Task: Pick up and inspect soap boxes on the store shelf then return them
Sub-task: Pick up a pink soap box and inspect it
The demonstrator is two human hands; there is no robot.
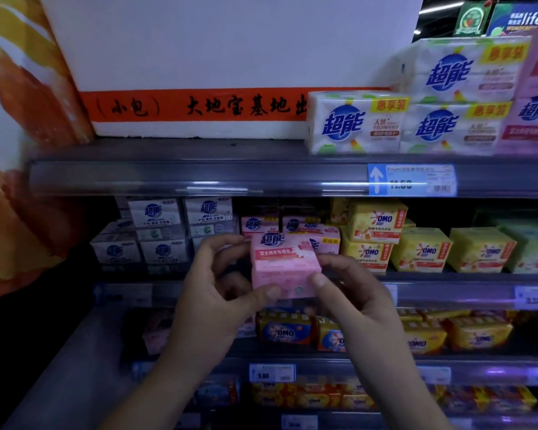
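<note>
I hold a pink soap box [284, 265] with a blue logo in front of the middle shelf [448, 276]. My left hand [218, 293] grips its left side, thumb on the lower front edge and fingers behind. From the right, my right hand [351, 293] grips it with the thumb on the front lower corner. Both hands keep the box tilted, its top face toward me. More pink soap boxes [311, 232] of the same kind stand on the shelf right behind it.
White soap packs [156, 231] fill the shelf's left part, yellow OMO packs [423, 249] its right. Large white packs [354, 122] stand on the top shelf [199, 178] above a blue price tag [412, 180]. Lower shelves hold orange and yellow packs [284, 330]. An orange panel [19, 150] borders the left.
</note>
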